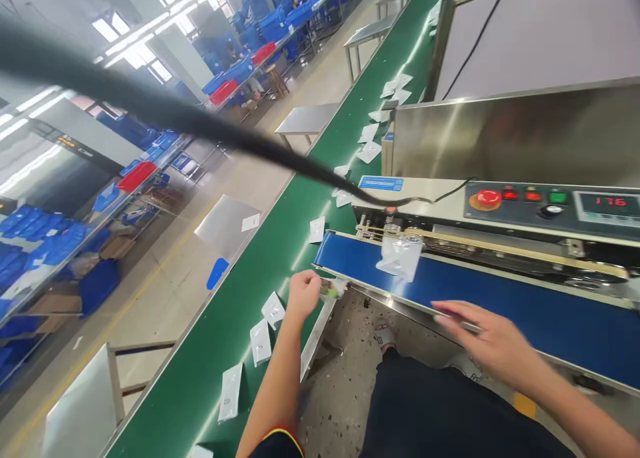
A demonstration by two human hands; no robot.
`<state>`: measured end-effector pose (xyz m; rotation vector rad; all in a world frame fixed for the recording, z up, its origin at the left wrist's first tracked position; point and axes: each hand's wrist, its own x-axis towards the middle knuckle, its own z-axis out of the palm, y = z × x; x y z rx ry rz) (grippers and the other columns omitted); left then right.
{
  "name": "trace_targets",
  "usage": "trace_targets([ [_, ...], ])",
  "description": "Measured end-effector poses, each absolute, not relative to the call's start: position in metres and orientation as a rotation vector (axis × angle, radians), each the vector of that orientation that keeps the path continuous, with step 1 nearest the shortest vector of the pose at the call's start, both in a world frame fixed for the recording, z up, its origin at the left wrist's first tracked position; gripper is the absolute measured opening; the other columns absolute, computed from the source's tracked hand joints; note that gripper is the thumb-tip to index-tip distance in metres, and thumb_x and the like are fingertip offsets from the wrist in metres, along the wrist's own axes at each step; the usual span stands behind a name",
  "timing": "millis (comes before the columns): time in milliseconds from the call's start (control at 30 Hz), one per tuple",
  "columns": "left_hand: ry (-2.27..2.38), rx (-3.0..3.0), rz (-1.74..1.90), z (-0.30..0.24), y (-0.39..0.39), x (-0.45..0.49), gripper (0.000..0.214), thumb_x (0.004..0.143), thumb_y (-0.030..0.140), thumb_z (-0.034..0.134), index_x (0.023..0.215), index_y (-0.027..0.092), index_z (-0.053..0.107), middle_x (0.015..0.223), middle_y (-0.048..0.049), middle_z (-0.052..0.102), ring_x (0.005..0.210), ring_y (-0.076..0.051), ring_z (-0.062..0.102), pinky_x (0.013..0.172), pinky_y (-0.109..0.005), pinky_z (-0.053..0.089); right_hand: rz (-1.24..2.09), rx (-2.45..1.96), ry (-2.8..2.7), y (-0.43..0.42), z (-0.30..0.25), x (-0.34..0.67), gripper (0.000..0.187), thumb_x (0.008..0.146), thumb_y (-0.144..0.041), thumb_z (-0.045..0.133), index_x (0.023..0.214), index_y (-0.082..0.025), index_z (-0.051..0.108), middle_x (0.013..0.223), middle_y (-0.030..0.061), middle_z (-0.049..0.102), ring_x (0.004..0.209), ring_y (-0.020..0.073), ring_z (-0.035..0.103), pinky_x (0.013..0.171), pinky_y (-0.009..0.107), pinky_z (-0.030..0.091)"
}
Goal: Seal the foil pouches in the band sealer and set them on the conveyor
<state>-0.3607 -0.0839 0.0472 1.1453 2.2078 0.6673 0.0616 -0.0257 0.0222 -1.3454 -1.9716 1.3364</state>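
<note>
My left hand (303, 294) is closed round a small clear packet (334, 288) with green in it, just above the edge of the green conveyor belt (240, 298). My right hand (487, 341) hovers with its fingers stretched out over the near edge of the sealing machine's blue belt (500, 305), holding nothing. A clear plastic bag (399, 255) lies on the blue belt, its top edge at the sealer's slot. Several small white packets (261, 341) lie along the green belt near my left arm.
The sealer's control panel (550, 205) shows a red button, lights and a red number display. More white packets (370, 135) lie farther up the belt. Steel side tables (227, 225) flank the belt's left side. Blue and red crates (135, 175) fill racks at the left. A black cable (200, 121) crosses the view.
</note>
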Motion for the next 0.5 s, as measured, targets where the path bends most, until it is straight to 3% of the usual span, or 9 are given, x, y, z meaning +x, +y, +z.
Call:
trace_targets([
  [100, 1.733, 1.212, 0.728, 0.054, -0.052, -0.276, 0.016, 0.077, 0.026, 0.060, 0.064, 0.018, 0.066, 0.067, -0.0014, 0.061, 0.071, -0.017, 0.054, 0.068, -0.026, 0.043, 1.155, -1.020, -2.012, -0.028, 0.038, 0.035, 0.051, 0.105, -0.064, 0.065, 0.133, -0.026, 0.084, 0.135, 0.0124, 0.079, 0.125, 0.0334, 0.075, 0.111, 0.049, 0.062],
  [233, 1.308, 0.951, 0.865, 0.033, -0.013, -0.153, 0.028, 0.078, 0.042, 0.071, 0.067, 0.017, 0.066, 0.063, 0.0012, 0.054, 0.063, -0.013, 0.046, 0.063, -0.026, 0.039, 1.037, -1.168, -1.868, -0.025, 0.030, 0.073, 0.047, 0.108, -0.066, 0.060, 0.100, -0.026, 0.085, 0.109, 0.0095, 0.083, 0.098, 0.0284, 0.079, 0.092, 0.040, 0.065],
  [367, 1.072, 0.832, 0.937, 0.005, -0.001, -0.047, 0.058, 0.084, 0.072, 0.071, 0.083, 0.014, 0.076, 0.074, -0.0026, 0.063, 0.068, -0.014, 0.049, 0.070, -0.028, 0.043, 0.991, -1.621, -1.382, -0.027, 0.011, 0.152, 0.063, 0.091, -0.083, 0.068, 0.094, -0.022, 0.082, 0.090, 0.0099, 0.081, 0.075, 0.0272, 0.075, 0.068, 0.034, 0.062],
  [433, 1.104, 0.936, 0.883, -0.004, 0.000, -0.002, 0.060, 0.085, 0.073, 0.072, 0.087, 0.013, 0.080, 0.074, -0.0024, 0.063, 0.069, -0.015, 0.047, 0.070, -0.029, 0.041, 0.981, -1.755, -1.161, -0.030, -0.001, 0.190, 0.070, 0.081, -0.088, 0.072, 0.092, -0.019, 0.082, 0.083, 0.0106, 0.079, 0.069, 0.0269, 0.072, 0.060, 0.032, 0.059],
  [500, 1.205, 1.062, 0.825, -0.011, 0.005, 0.038, 0.053, 0.089, 0.066, 0.070, 0.078, 0.015, 0.079, 0.066, 0.0005, 0.056, 0.068, -0.016, 0.044, 0.068, -0.029, 0.039, 0.898, -1.842, -1.060, -0.030, -0.013, 0.225, 0.070, 0.076, -0.087, 0.075, 0.087, -0.019, 0.081, 0.078, 0.0109, 0.078, 0.066, 0.0262, 0.070, 0.055, 0.031, 0.057],
])
